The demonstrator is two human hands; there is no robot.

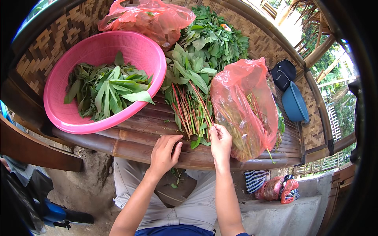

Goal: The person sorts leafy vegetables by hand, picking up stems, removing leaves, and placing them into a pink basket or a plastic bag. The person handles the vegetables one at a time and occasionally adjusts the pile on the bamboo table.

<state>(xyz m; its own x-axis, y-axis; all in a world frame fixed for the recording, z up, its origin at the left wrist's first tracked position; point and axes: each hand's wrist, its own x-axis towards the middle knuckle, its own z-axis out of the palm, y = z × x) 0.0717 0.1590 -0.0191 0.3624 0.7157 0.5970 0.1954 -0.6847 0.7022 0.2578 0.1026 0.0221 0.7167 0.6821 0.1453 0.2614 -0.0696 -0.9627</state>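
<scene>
My right hand [221, 138] pinches the lower end of a stem at the right side of a bundle of leafy stems [189, 109], which lies on the bamboo-slat bench [133, 149]. My left hand [166, 152] rests near the bench's front edge, fingers apart and holding nothing, just below the cut stem ends. Left of the bundle, a pink plastic colander basket [103, 126] holds loose picked leaves [110, 91]. To the right stands a translucent red plastic bag [245, 109] with stems inside. A larger heap of leafy greens [215, 38] lies behind the bundle.
Another red plastic bag [147, 20] lies behind the basket. A blue plastic basin [295, 101] and a dark cap or pouch [283, 73] lean at the right end, by the woven bamboo backrest [313, 129]. Filled bags [271, 188] sit below on the right; part of a motorbike [53, 209] is at lower left.
</scene>
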